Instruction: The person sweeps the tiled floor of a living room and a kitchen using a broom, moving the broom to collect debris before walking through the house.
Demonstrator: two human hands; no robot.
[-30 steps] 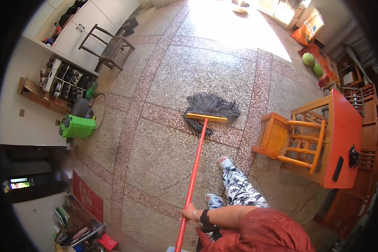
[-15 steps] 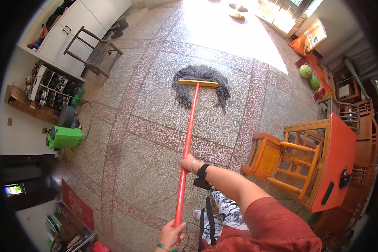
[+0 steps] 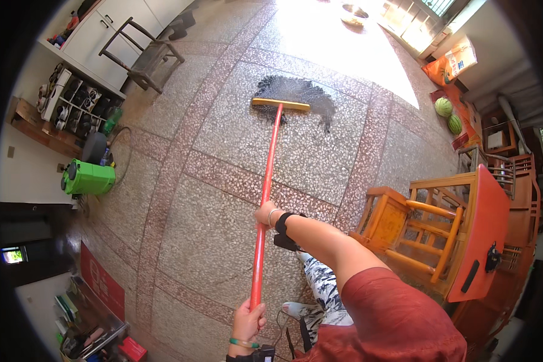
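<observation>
Both of my hands are wrapped round the red pole of a mop (image 3: 272, 151). At its near end, low in the picture, my left hand (image 3: 247, 321) is closed on the pole. My right hand (image 3: 265, 213) grips it further up, with the arm reaching in from the right. The far end carries a yellow crossbar (image 3: 280, 105) resting on the speckled stone floor (image 3: 265, 142). Dark grey mop strands (image 3: 301, 90) spread out beyond the bar and trail toward its right side.
On the right stand a wooden stool (image 3: 380, 220) and a red-topped table (image 3: 482, 235); two watermelons (image 3: 444, 107) lie beyond. A dark chair (image 3: 148, 63), a shoe rack (image 3: 78, 102) and a green tank (image 3: 90, 177) line the left. A metal basin (image 3: 354, 15) sits far off in sunlight.
The mop head has moved slightly away from me, and its strands now swing forward and to the right. My right hand has moved a little farther away; both grips stay closed.
</observation>
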